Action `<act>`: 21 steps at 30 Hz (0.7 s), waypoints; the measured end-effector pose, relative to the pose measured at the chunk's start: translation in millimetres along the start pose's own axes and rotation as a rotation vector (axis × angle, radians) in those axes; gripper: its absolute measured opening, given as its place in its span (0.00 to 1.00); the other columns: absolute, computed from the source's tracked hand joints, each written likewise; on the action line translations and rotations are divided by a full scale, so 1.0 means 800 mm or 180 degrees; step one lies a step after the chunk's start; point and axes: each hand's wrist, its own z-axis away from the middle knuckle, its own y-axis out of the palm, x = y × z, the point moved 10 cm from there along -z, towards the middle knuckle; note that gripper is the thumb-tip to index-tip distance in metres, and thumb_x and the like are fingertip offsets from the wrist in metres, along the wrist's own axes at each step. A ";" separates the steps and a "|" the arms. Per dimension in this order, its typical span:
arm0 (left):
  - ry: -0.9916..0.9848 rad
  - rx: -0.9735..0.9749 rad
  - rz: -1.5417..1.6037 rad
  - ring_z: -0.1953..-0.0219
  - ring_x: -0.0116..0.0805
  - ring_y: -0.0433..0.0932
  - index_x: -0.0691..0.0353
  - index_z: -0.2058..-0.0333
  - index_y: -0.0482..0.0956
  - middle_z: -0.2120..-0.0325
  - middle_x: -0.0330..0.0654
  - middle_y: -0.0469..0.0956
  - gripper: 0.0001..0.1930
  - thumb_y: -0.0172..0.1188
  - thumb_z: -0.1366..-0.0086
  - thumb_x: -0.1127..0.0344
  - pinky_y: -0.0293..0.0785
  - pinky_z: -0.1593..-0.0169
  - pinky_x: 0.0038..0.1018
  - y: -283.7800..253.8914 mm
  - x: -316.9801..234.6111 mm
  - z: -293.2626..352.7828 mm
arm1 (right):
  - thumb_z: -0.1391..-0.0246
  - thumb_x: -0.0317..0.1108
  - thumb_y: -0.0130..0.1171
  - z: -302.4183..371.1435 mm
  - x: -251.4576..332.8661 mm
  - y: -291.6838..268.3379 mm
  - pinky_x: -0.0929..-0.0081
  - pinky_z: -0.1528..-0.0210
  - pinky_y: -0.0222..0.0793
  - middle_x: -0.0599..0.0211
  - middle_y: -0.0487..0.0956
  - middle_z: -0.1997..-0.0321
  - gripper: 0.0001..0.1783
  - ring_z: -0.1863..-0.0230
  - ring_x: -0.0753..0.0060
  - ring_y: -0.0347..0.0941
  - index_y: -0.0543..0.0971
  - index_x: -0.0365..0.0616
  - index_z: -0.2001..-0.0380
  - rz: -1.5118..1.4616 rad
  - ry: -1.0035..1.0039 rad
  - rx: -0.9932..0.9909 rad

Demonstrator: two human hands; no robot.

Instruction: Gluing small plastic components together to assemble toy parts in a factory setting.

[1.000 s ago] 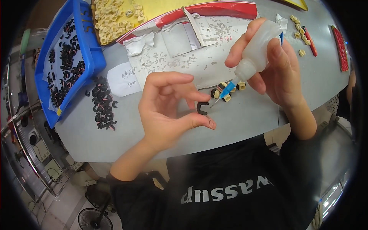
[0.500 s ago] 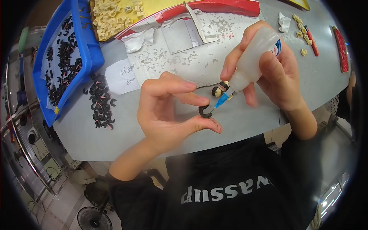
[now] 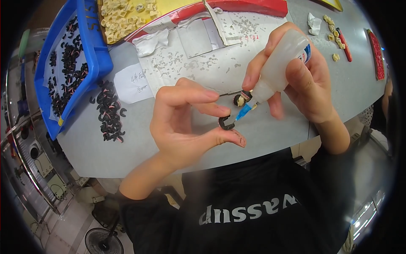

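Observation:
Between the thumb and a fingertip of my left hand (image 3: 182,118) is a small black C-shaped piece (image 3: 225,123), its gap facing right. My right hand (image 3: 306,84) is wrapped round a translucent squeeze bottle (image 3: 277,63), which tilts down to the left. A blue dispensing needle tip (image 3: 243,112) on the bottle reaches to the open side of the piece; whether it touches I cannot tell. Just behind the tip, a black and cream assembled piece (image 3: 242,99) lies on the grey table (image 3: 270,131), partly covered by the bottle.
Loose black C-shaped pieces (image 3: 111,114) are heaped at left, beside a blue bin (image 3: 99,59) holding more. Cream pieces (image 3: 122,21) fill a yellow tray at the back. White cardboard (image 3: 190,72) bears small grey bits. At right lie a red pen-like tool (image 3: 345,46) and several cream pieces (image 3: 336,38).
Both hands, the black piece and the bottle hold nearly the same place. The items at the left have shifted slightly leftward in the view.

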 end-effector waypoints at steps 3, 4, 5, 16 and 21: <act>-0.0007 -0.0008 0.0027 0.71 0.27 0.72 0.63 0.62 0.65 0.72 0.40 0.73 0.32 0.75 0.68 0.72 0.66 0.64 0.22 0.000 0.000 0.001 | 0.45 0.51 0.45 0.000 0.001 0.001 0.88 0.90 0.62 0.47 0.75 0.71 0.23 0.90 0.76 0.68 0.58 0.41 0.60 0.0018 0.0030 0.0021; -0.0009 -0.0013 0.0027 0.71 0.27 0.73 0.63 0.62 0.65 0.72 0.39 0.72 0.32 0.75 0.68 0.72 0.65 0.65 0.21 -0.001 0.000 0.001 | 0.45 0.51 0.45 0.000 0.000 0.001 0.88 0.90 0.62 0.47 0.75 0.71 0.23 0.90 0.76 0.68 0.58 0.41 0.60 0.0018 0.0030 0.0019; -0.0011 -0.0019 0.0027 0.71 0.26 0.73 0.63 0.62 0.66 0.71 0.39 0.72 0.32 0.75 0.68 0.72 0.65 0.65 0.21 -0.001 0.000 0.001 | 0.45 0.50 0.45 0.000 0.000 0.001 0.88 0.90 0.62 0.47 0.75 0.71 0.23 0.90 0.76 0.68 0.58 0.41 0.60 -0.0006 0.0010 0.0013; 0.0003 -0.0021 0.0013 0.72 0.25 0.73 0.63 0.62 0.66 0.72 0.38 0.72 0.32 0.75 0.68 0.70 0.65 0.66 0.20 0.001 -0.002 0.001 | 0.45 0.50 0.45 0.001 0.003 0.001 0.88 0.90 0.62 0.46 0.75 0.71 0.23 0.89 0.75 0.69 0.58 0.40 0.60 -0.0015 -0.0009 0.0037; 0.0067 -0.0006 0.0003 0.73 0.25 0.72 0.63 0.62 0.66 0.72 0.38 0.72 0.33 0.75 0.69 0.69 0.64 0.66 0.20 0.001 -0.002 0.001 | 0.45 0.52 0.45 0.001 0.004 0.000 0.88 0.91 0.62 0.47 0.75 0.72 0.24 0.89 0.75 0.69 0.58 0.40 0.61 0.0009 0.0011 0.0033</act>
